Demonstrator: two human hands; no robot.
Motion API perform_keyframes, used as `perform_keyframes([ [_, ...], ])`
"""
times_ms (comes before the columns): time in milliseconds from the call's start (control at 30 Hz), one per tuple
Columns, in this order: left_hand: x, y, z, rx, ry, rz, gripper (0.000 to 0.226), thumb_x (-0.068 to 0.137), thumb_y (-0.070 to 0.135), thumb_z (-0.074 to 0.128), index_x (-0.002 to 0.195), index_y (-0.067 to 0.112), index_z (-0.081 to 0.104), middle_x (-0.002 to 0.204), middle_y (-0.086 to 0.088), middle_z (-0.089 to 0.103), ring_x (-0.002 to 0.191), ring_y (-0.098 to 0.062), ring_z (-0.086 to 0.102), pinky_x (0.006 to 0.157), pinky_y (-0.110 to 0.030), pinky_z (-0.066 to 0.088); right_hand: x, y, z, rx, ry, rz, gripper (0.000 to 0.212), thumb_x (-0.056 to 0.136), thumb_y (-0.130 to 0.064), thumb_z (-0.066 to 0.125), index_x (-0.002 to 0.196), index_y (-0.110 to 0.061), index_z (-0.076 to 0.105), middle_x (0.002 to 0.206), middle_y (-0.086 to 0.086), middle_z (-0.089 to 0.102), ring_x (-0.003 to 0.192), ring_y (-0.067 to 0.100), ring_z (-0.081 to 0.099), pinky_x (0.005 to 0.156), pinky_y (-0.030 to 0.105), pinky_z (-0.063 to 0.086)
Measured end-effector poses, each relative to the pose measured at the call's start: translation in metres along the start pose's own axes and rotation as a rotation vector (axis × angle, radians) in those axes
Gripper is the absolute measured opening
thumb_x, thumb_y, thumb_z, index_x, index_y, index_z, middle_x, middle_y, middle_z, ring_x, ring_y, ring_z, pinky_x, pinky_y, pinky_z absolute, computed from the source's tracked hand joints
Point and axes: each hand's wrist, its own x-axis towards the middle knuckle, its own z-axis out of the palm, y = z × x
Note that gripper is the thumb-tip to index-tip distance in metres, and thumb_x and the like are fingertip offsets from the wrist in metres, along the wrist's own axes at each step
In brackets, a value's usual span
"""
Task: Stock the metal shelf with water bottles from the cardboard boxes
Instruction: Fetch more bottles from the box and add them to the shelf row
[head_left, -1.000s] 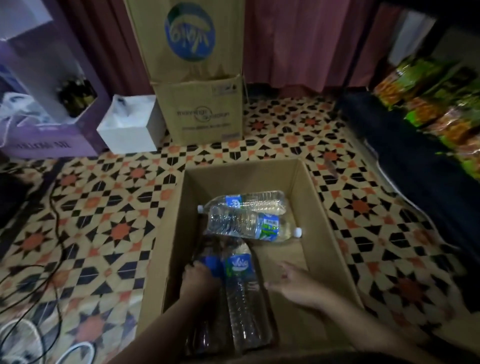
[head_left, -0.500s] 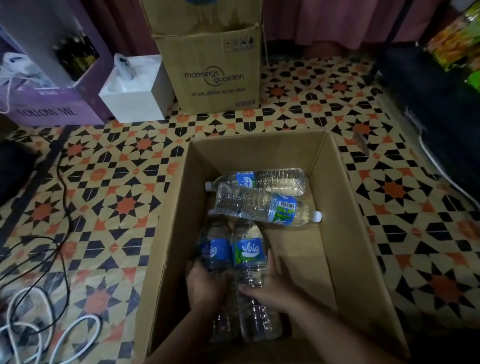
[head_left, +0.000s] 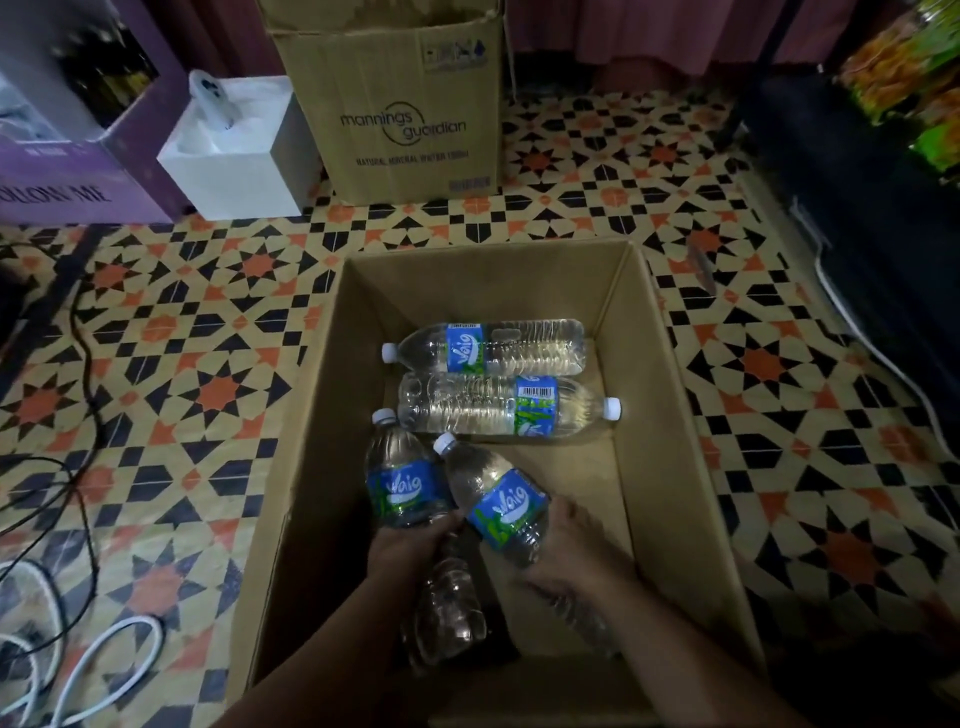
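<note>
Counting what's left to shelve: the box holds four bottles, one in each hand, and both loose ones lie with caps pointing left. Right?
Not quite. The head view shows the farther loose bottle with its cap to the left, but the nearer loose bottle with its cap to the right. The rest stands.

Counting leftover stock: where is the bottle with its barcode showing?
Head view: the barcode bottle lies mid-floor in the cardboard box, cap rightward, beside the other lying bottle.
</note>
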Motion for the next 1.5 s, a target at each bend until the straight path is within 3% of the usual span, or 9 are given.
perform_keyframes([
  [100, -0.002, -0.002, 0.004, -0.028, 0.051, 0.014, 0.047, 0.05, 0.036, 0.094, 0.084, 0.015, 0.07, 0.077, -0.001, 0.072, 0.07, -0.016, 0.069, 0.068, -0.029, 0.057, 0.002, 0.001, 0.001, 0.112, 0.04, 0.01, 0.112, 0.059, -0.053, 0.086, 0.145, -0.016, 0.026, 0.147, 0.007, 0.04, 0.134, 0.027, 0.042, 0.105, 0.033, 0.038],
  [233, -0.01, -0.005, 0.003, -0.041, 0.197, 0.061, 0.041, 0.06, 0.028, 0.092, 0.09, 0.01, 0.07, 0.069, 0.0, 0.064, 0.062, -0.012, 0.059, 0.053, -0.02, 0.042, -0.006, -0.003, -0.005, 0.099, 0.071, 0.028, 0.108, 0.052, -0.049, 0.089, 0.139, -0.02, 0.033, 0.139, 0.006, 0.05, 0.126, 0.027, 0.05, 0.097, 0.033, 0.045],
  [367, -0.026, 0.004, 0.0, 0.016, 0.269, 0.058, 0.071, 0.044, 0.049, 0.092, 0.094, 0.002, 0.072, 0.082, -0.013, 0.072, 0.078, -0.029, 0.07, 0.072, -0.035, 0.059, -0.019, 0.003, -0.014, 0.114, 0.14, 0.018, 0.103, 0.045, -0.054, 0.086, 0.133, -0.027, 0.039, 0.13, 0.002, 0.058, 0.118, 0.025, 0.057, 0.094, 0.038, 0.051],
  [533, -0.059, 0.027, -0.011, 0.039, 0.331, 0.326, 0.081, 0.045, 0.05, 0.092, 0.106, 0.005, 0.062, 0.1, -0.015, 0.07, 0.1, -0.033, 0.066, 0.084, -0.039, 0.054, -0.042, -0.005, -0.047, 0.229, 0.202, -0.063, 0.098, 0.045, -0.05, 0.087, 0.129, -0.025, 0.043, 0.124, 0.0, 0.062, 0.115, 0.022, 0.06, 0.093, 0.034, 0.052],
  [700, -0.108, 0.073, -0.022, -0.002, 0.235, 0.587, 0.08, 0.053, 0.039, 0.093, 0.115, 0.007, 0.054, 0.108, -0.011, 0.066, 0.105, -0.03, 0.062, 0.087, -0.037, 0.049, -0.086, -0.014, -0.102, 0.374, 0.32, -0.101, 0.094, 0.052, -0.046, 0.09, 0.13, -0.026, 0.043, 0.119, -0.009, 0.061, 0.109, 0.014, 0.06, 0.088, 0.029, 0.05],
  [800, -0.151, 0.109, -0.024, -0.056, 0.2, 0.709, 0.077, 0.054, 0.037, 0.093, 0.114, 0.009, 0.056, 0.107, -0.009, 0.067, 0.104, -0.028, 0.063, 0.084, -0.034, 0.047, -0.126, -0.016, -0.138, 0.43, 0.491, -0.105, 0.086, 0.057, -0.045, 0.09, 0.126, -0.025, 0.044, 0.11, -0.013, 0.055, 0.101, 0.008, 0.055, 0.082, 0.024, 0.046],
  [967, -0.237, 0.165, -0.013, -0.212, 0.059, 0.892, 0.068, 0.052, 0.037, 0.094, 0.106, 0.014, 0.059, 0.09, 0.002, 0.067, 0.086, -0.019, 0.065, 0.076, -0.027, 0.045, -0.202, -0.007, -0.195, 0.514, 0.817, -0.075, 0.098, 0.057, -0.045, 0.09, 0.136, -0.026, 0.036, 0.134, -0.003, 0.053, 0.12, 0.019, 0.053, 0.096, 0.032, 0.047],
  [1100, -0.316, 0.189, 0.011, -0.268, -0.073, 1.064, 0.072, 0.048, 0.04, 0.095, 0.106, 0.019, 0.059, 0.089, 0.007, 0.067, 0.085, -0.015, 0.066, 0.077, -0.024, 0.047, -0.282, 0.016, -0.231, 0.568, 1.11, -0.097, 0.091, 0.058, -0.042, 0.09, 0.133, -0.022, 0.042, 0.121, -0.004, 0.059, 0.112, 0.014, 0.057, 0.082, 0.02, 0.041],
  [1500, -0.572, 0.11, 0.113, -0.266, -0.71, 1.345, 0.073, 0.045, 0.039, 0.094, 0.104, 0.022, 0.056, 0.096, 0.005, 0.066, 0.089, -0.013, 0.059, 0.076, -0.027, 0.044, -0.541, 0.15, -0.227, 0.652, 1.74, 0.048, 0.076, 0.055, -0.043, 0.092, 0.12, -0.032, 0.054, 0.11, -0.018, 0.064, 0.104, -0.002, 0.058, 0.085, 0.014, 0.044],
])
